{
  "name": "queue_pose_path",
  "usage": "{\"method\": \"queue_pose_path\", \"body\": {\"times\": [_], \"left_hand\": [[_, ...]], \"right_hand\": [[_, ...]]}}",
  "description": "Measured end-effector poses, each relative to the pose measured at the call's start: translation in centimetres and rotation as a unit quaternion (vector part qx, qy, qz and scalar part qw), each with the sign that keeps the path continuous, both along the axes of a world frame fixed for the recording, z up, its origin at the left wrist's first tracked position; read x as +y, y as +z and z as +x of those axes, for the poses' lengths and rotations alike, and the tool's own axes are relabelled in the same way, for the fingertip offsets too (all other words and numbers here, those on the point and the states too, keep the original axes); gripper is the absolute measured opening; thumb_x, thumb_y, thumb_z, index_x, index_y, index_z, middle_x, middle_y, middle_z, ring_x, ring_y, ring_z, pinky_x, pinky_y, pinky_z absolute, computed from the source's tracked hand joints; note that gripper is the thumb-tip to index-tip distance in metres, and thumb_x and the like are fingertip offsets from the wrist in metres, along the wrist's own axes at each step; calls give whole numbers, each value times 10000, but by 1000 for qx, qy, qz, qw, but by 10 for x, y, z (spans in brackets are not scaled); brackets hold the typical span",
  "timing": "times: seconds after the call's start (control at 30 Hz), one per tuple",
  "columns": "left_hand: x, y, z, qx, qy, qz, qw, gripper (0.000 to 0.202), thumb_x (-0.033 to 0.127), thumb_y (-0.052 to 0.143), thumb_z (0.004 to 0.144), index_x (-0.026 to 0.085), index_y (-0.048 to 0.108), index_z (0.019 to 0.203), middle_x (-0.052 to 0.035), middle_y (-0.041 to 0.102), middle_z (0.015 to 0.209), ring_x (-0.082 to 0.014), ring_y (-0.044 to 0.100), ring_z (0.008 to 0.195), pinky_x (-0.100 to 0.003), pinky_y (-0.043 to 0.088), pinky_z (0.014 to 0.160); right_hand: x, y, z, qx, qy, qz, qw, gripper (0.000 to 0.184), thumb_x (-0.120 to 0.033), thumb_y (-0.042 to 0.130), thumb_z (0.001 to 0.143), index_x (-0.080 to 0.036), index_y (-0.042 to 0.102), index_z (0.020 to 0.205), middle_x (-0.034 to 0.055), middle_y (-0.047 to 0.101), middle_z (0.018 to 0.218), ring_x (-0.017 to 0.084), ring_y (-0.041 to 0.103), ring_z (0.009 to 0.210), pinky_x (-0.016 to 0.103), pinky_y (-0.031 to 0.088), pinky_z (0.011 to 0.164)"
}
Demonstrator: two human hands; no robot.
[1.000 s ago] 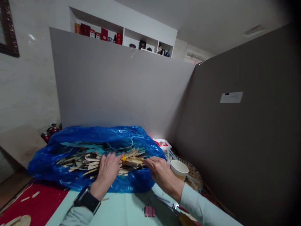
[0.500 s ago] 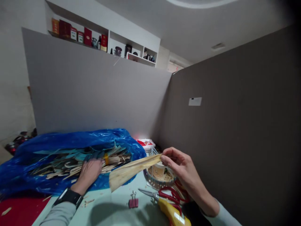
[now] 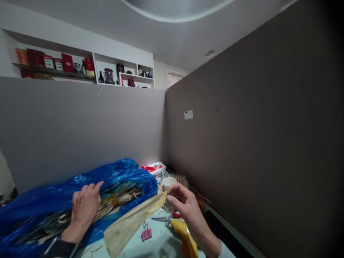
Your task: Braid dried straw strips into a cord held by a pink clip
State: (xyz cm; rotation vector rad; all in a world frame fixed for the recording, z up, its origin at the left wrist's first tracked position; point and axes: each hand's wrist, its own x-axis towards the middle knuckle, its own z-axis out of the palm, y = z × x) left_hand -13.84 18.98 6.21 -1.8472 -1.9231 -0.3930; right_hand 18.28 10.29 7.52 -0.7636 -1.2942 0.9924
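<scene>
Between the thumb and fingers of my right hand [image 3: 185, 208] is the narrow end of a pale yellow dried corn husk [image 3: 134, 220]. Its wide end fans out toward the lower left, over the table. My left hand [image 3: 86, 206], with a dark watch on the wrist, is at a blue plastic bag [image 3: 107, 175]; its fingers are curled and appear to grip the bag's film, though the fingertips are partly hidden. In the open bag lies a bundle of dried strips [image 3: 125, 199] with a yellow band, beside bluish-green strips.
On the pale green table [image 3: 158, 240] lie a pink binder clip [image 3: 146, 234], scissors [image 3: 161, 219] and a yellow-handled tool [image 3: 185, 234]. A white cup [image 3: 169, 182] and a red-and-white packet [image 3: 154, 168] stand farther back. Grey partitions [image 3: 80, 132] enclose the table.
My left hand has lifted off the banded bundle and moved left to the bag. My right hand still holds the husk, now lower and farther left in view; the camera has turned right and up.
</scene>
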Motion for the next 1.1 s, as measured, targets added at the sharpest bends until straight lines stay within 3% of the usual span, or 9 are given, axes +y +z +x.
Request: {"method": "queue_pose_path", "body": {"times": [0.1, 0.2, 0.4, 0.53, 0.6, 0.77, 0.87, 0.97, 1.1], "left_hand": [[-13, -28, -8, -8, -33, -88, 996, 464, 66, 418, 818, 157, 650, 1209, -156, 600, 1329, -309, 489, 1271, -405, 348, 1031], [-32, -47, -9, -49, -43, -151, 986, 546, 13, 468, 747, 146, 621, 1254, -178, 569, 1377, -337, 475, 1304, -459, 314, 1074], [-72, -44, 27, -244, -100, -162, 951, 360, 117, 583, 665, 140, 718, 998, -218, 712, 1124, -430, 592, 1141, -580, 356, 1013], [-100, -28, 76, -467, -193, -132, 853, 376, 425, 401, 882, 215, 667, 1045, -109, 741, 1105, -260, 674, 1044, -364, 544, 858], [-110, -17, 92, -624, -204, -76, 751, 464, 473, 288, 919, 194, 642, 1031, -115, 720, 1147, -246, 658, 1077, -362, 551, 859], [-125, -4, 91, -736, -155, -7, 659, 310, 499, 630, 737, 205, 642, 837, -72, 744, 836, -241, 690, 865, -330, 558, 746], [-135, -10, 90, -751, -146, -18, 643, 289, 468, 691, 669, 194, 657, 756, -47, 707, 709, -207, 655, 697, -295, 519, 625], [-147, -17, 101, -744, -155, -46, 648, 289, 459, 715, 634, 174, 669, 650, -13, 632, 579, -153, 544, 541, -259, 437, 523], [-163, -21, 116, -725, -162, -62, 667, 288, 435, 776, 564, 165, 675, 572, 23, 564, 502, -128, 460, 504, -246, 380, 507]], "right_hand": [[4, -6, 1, 12, -26, 3, 1000, 224, -355, 720, 718, -169, 604, 766, -1, 590, 733, 135, 531, 667, 246, 418, 634], [8, -13, 1, 33, -45, 4, 998, 235, -362, 730, 708, -166, 620, 777, 12, 621, 740, 153, 564, 684, 260, 438, 651], [8, -23, -6, 65, -62, 26, 996, 218, -362, 695, 756, -169, 612, 815, 34, 651, 791, 180, 601, 747, 288, 471, 711], [-5, -28, -18, 30, -76, 44, 996, 144, -315, 670, 791, -174, 646, 808, 37, 670, 781, 181, 609, 732, 278, 467, 691], [-16, -31, -26, -46, -81, 83, 992, 93, -263, 651, 806, -178, 663, 771, 36, 681, 759, 179, 617, 717, 273, 464, 683], [-37, -37, -36, -234, -3, 181, 955, 123, -190, 567, 843, -178, 655, 757, 34, 668, 746, 171, 615, 703, 274, 456, 687], [-40, -38, -37, -261, 11, 139, 955, 84, -226, 583, 843, -179, 651, 861, 51, 668, 867, 196, 617, 829, 307, 452, 781], [-42, -38, -38, -213, 102, 61, 970, 295, -288, 660, 805, -193, 612, 1079, 54, 664, 992, 199, 615, 908, 295, 462, 793], [-48, -40, -44, -171, 199, 10, 965, 187, -328, 604, 839, -145, 647, 838, 5, 609, 706, 140, 563, 647, 227, 407, 579]]}}
